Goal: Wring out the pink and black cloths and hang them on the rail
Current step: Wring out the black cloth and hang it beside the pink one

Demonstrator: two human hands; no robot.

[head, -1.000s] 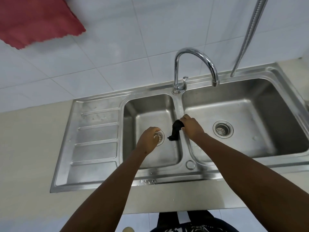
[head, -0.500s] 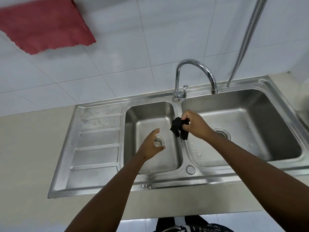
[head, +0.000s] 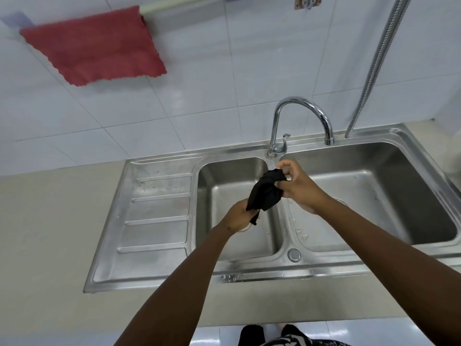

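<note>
While both hands meet over the divider between the two basins, I see the black cloth [head: 266, 193] bunched between them, held up above the sink [head: 159, 236]. Left hand [head: 238, 217] has its grip closed on the cloth's lower end; a thin tail of fabric hangs down just below that hand. Right hand [head: 298, 188] pinches the upper end, thumb and forefinger closed on the fabric, other fingers curled loosely. Cloth runs on a slant, low at the left and high at the right.

Pink cloth [head: 97, 47] is draped over the rail [head: 174, 3] at far left, against the white tiled wall, hanging flat with its scalloped edge down. It is well apart from the hands.

Tap [head: 299, 121] stands at the far side of the divider, spout arched to the right over the right basin. No water visible from it. Metal hose [head: 376, 63] hangs down the wall at far right. Drainboard lies left of the left basin. Beige surface [head: 45, 233] surrounds the sink.
</note>
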